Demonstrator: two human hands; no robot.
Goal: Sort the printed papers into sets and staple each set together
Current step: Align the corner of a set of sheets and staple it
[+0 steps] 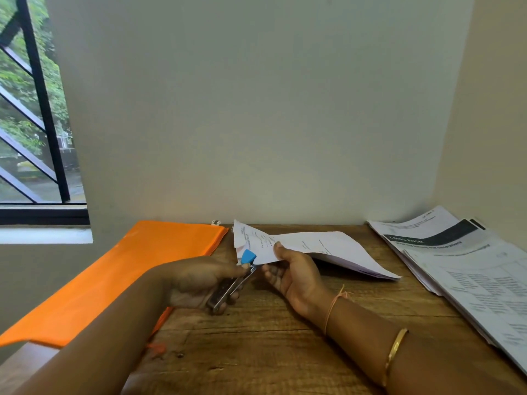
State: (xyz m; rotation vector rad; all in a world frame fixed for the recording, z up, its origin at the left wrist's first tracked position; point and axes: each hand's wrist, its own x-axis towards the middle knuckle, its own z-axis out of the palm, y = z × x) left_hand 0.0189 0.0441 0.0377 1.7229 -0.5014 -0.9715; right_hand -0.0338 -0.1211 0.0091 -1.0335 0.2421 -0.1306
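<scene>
Both hands busy: left hand [196,280] grips stapler [233,280] at corner of paper set [322,249] pinched by right hand [293,272].

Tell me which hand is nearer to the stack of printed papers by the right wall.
Right. The right hand, pinching the paper set, is left of the stack, not touching it; the left hand, gripping the stapler, is farther left.

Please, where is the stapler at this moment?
In the head view the stapler is near the middle of the wooden table, gripped by the left hand, its blue tip at the corner of the paper set that the right hand holds.
</scene>
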